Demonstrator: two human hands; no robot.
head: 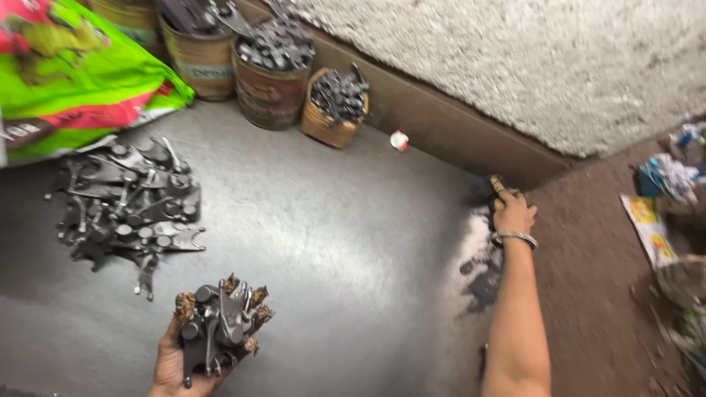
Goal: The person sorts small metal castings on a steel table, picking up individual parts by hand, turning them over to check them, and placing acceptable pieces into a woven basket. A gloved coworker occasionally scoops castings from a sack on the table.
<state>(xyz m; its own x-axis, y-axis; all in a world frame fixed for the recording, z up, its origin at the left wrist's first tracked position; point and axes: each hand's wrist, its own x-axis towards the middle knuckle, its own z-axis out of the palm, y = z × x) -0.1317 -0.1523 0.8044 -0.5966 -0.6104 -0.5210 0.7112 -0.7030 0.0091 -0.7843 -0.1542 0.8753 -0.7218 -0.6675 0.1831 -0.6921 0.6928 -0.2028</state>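
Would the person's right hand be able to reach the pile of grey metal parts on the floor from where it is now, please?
Probably not without shifting: the right hand is stretched to the wall's base, while the pile lies across open floor, nearer the left hand.

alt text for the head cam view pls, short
Seen from above, the left hand grips a bunch of grey metal fork-shaped parts over a steel floor, while the right hand reaches to the floor's far edge by the wall. A pile of similar parts and full tins lie beyond.

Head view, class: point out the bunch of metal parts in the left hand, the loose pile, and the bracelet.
Bunch of metal parts (218, 327), head view, centre.
Loose pile (129, 206), head view, middle.
Bracelet (514, 237), head view, band.
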